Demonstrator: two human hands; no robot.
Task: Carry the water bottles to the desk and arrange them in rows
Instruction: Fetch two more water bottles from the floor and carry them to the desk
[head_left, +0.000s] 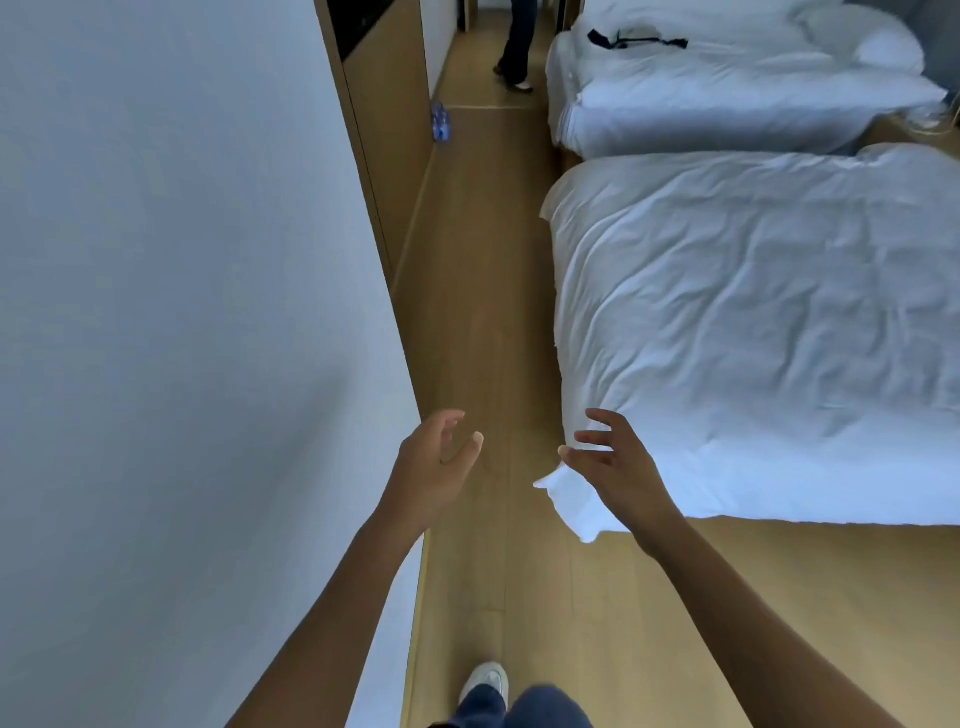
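My left hand (434, 470) and right hand (610, 462) reach out in front of me, fingers loosely spread and holding nothing, a gap of wooden floor (483, 322) between them. The water bottles (440, 122), a blue-labelled pack, sit far ahead on the floor against the wooden wall panel (384, 124). The white wall (171, 312) runs along my left; 2 beds (753, 322) with rumpled white covers lie to my right. Another person's legs (519, 47) stand beyond the bottles.

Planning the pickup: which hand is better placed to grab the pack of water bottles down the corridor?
Left, probably. The pack of water bottles sits against the left wall's wooden panel, on the left hand side. Both hands are empty; the right hand is nearer the bed.
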